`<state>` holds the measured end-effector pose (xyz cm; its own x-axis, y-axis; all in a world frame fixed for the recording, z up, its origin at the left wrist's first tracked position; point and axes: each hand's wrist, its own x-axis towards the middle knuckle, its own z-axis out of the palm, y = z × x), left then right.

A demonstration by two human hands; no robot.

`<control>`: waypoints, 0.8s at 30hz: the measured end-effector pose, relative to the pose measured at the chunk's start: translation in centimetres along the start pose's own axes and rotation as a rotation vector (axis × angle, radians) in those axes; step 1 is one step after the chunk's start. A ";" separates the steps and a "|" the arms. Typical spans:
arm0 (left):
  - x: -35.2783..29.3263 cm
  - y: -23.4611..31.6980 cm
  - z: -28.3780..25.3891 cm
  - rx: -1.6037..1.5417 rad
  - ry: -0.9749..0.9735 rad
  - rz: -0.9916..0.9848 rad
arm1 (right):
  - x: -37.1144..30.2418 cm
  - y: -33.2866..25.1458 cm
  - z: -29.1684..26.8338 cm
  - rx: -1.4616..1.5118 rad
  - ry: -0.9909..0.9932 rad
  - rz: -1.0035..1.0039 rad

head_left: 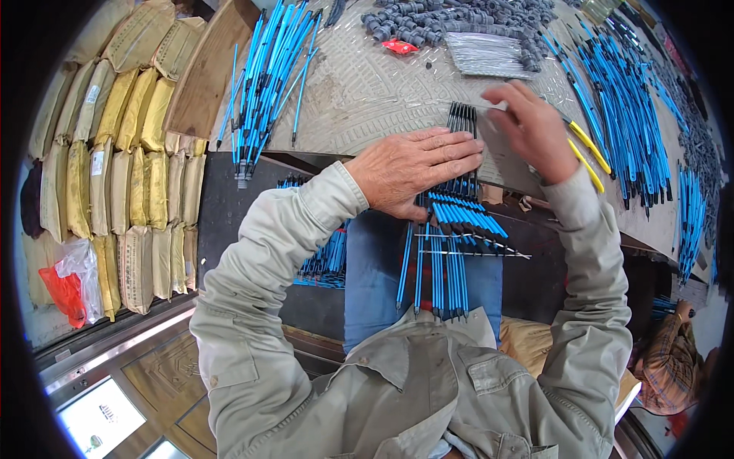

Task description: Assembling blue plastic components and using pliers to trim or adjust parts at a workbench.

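A row of thin blue rods with black ends (449,279) lies across my lap and up onto the table edge. My left hand (417,168) rests flat over the upper part of the row, fingers stretched out, its thumb near the table edge. Above its fingers, black tips (462,116) stick out side by side. More blue rods (466,216) cross the row at a slant, along with thin pale rods (482,253). To the right, my right hand (527,126) is raised with bent fingers apart, slightly blurred, and nothing shows in it. Yellow-handled pliers (587,145) lie beside its wrist.
Blue rod bundles lie on the table at the left (267,76) and right (627,115). Grey ribbed parts (459,23), a stack of clear thin strips (489,53) and a red packet (401,47) are farther back. Wrapped packages (115,161) are stacked left. Another person's arm (673,336) shows at right.
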<state>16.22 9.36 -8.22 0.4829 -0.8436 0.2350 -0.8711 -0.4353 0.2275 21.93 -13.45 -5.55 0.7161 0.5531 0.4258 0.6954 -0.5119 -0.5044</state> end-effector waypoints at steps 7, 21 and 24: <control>0.5 0.8 0.2 -0.021 0.160 0.034 | -5.7 -14.0 -8.2 0.133 -0.220 -0.320; 0.0 0.8 2.1 0.012 0.240 -0.030 | -7.2 -15.4 -2.3 -0.782 0.145 -0.417; 0.2 0.9 2.5 0.011 0.286 -0.057 | -7.0 -15.2 -2.5 -0.791 0.169 -0.455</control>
<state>15.27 8.02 -10.27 0.5357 -0.6952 0.4792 -0.8418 -0.4845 0.2380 6.49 -11.13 1.04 0.3202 0.7394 0.5922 0.7064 -0.6029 0.3708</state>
